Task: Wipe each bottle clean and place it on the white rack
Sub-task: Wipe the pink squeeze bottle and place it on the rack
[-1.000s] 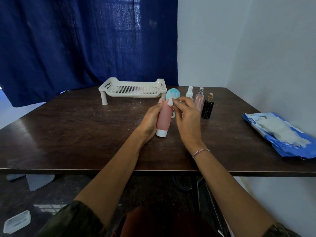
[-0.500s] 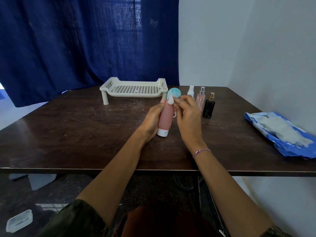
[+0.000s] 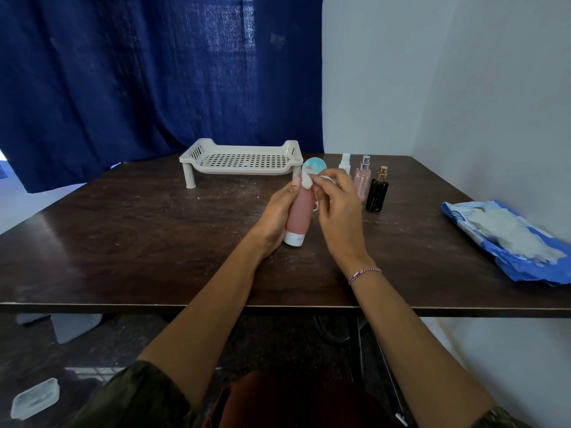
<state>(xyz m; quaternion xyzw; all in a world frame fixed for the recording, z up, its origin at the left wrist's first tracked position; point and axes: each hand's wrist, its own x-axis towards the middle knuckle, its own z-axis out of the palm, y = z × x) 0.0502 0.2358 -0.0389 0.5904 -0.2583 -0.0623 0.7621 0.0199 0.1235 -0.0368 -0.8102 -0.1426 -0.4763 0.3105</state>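
Just before the white rack (image 3: 244, 160), the left hand (image 3: 273, 213) gripped the pink bottle (image 3: 298, 214), cap down, while the right hand (image 3: 338, 211) pinched a white wipe (image 3: 306, 180) against its top; any label was illegible.

Nothing legible anywhere in this shot. The closest candidate is the blue packet (image 3: 519, 268) at the right edge of the worktop (image 3: 123, 242). It has white printing on its left end, next to a white panel, but the marks are too small and blurred to tell a single letter. The pink bottle (image 3: 298, 211) has a faint grey trace on its white cap that could be print, and it can't be read. Behind it, the round teal disc (image 3: 318, 164) shows white and pink patches, with no letters or numbers I can tell.
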